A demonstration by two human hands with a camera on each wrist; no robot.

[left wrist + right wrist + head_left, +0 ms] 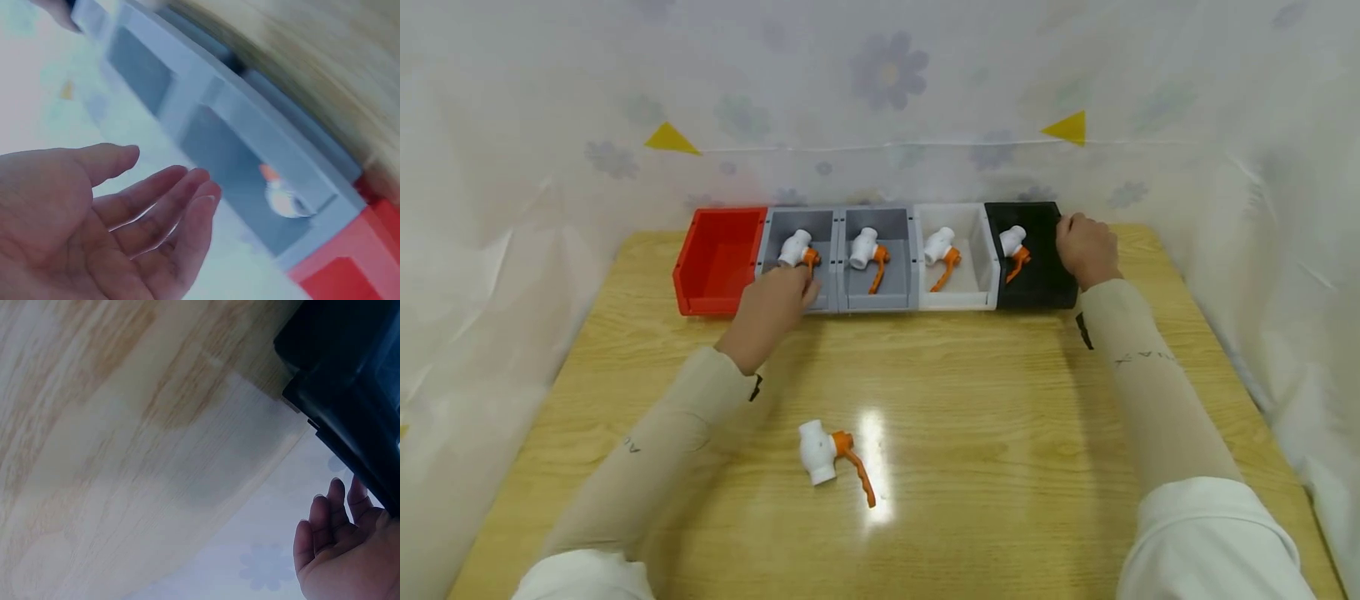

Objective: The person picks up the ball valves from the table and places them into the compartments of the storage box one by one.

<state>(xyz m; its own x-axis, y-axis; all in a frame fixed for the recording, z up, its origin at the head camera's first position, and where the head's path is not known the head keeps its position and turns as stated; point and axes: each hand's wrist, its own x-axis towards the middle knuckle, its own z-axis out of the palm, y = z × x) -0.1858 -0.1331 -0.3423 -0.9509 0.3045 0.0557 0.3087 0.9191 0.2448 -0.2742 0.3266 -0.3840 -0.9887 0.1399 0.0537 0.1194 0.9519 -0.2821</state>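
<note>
My left hand (775,308) hovers over the front of the left grey bin (822,293). In the left wrist view its fingers (194,231) are loosely bent, with nothing between them and the thumb. A white ball valve (795,247) with an orange lever lies in that bin, partly behind the hand. My right hand (1088,248) grips the right wall of the black bin (1051,275). Its fingers (320,522) are outside the wall; the thumb is hidden. Another ball valve (817,452) lies on the table nearer to me.
Joined in the row are a red bin (721,262), a second grey bin (895,287) and a white bin (977,279). Ball valves lie in the second grey (864,248), white (938,246) and black (1012,240) bins. A flowered curtain (820,92) hangs behind the wooden table (970,400).
</note>
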